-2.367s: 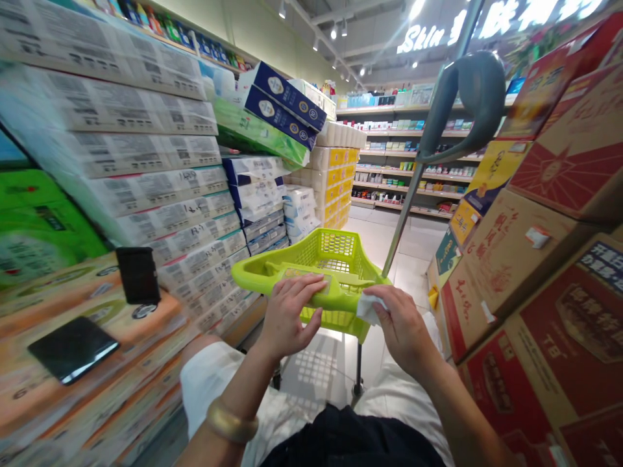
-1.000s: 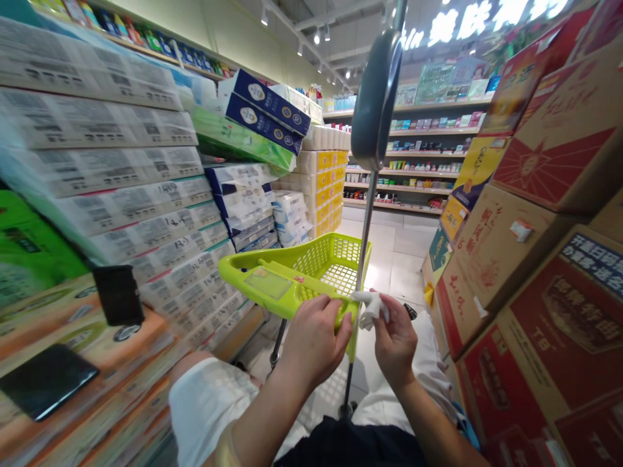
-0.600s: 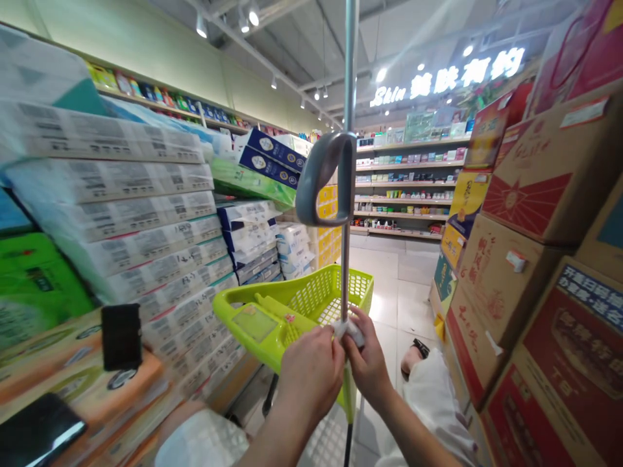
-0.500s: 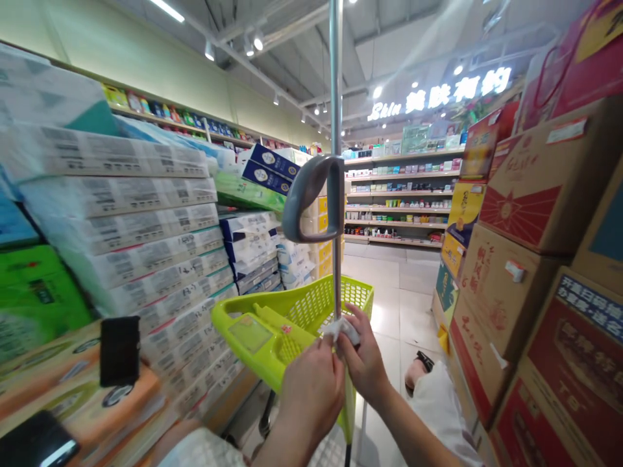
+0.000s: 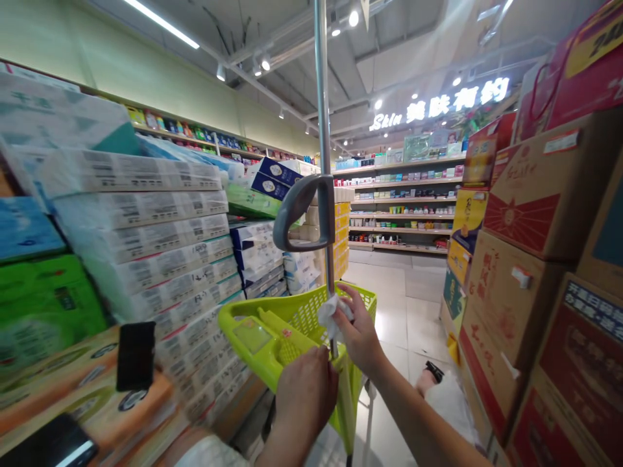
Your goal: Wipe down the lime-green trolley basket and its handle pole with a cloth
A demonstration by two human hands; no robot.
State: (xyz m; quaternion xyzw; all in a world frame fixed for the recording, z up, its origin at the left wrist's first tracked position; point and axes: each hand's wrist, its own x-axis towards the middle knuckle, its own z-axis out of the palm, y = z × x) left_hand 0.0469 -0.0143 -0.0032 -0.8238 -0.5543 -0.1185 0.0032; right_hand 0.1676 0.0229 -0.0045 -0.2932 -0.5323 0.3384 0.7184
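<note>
On my feed the right hand (image 5: 359, 340) has its fingers (image 5: 346, 303) pinched closed on a crumpled white tissue (image 5: 331, 316), pressing it against the thin silver metal pole (image 5: 322, 130) of a lime-green plastic shopping cart (image 5: 311, 324), just under the curved grey plastic handle (image 5: 302, 214). The left hand (image 5: 306, 402) sits right by the pole at the cart's green rim, but its fingers curl out of sight, so I can't tell if it's actually gripping anything. Clear plastic panel (image 5: 248, 338) on the cart, though its little label is too small to read. The best text here is the glowing overhead sign (image 5: 438, 107), "Skin 美肤有约". Shrink-wrapped tissue stacks (image 5: 141, 253) crowd the left, printed cardboard cartons (image 5: 520, 305) the right, their red lettering warped and cut off. A black rectangular thing (image 5: 136, 357) sits on the left stack, too blurry to make out.
</note>
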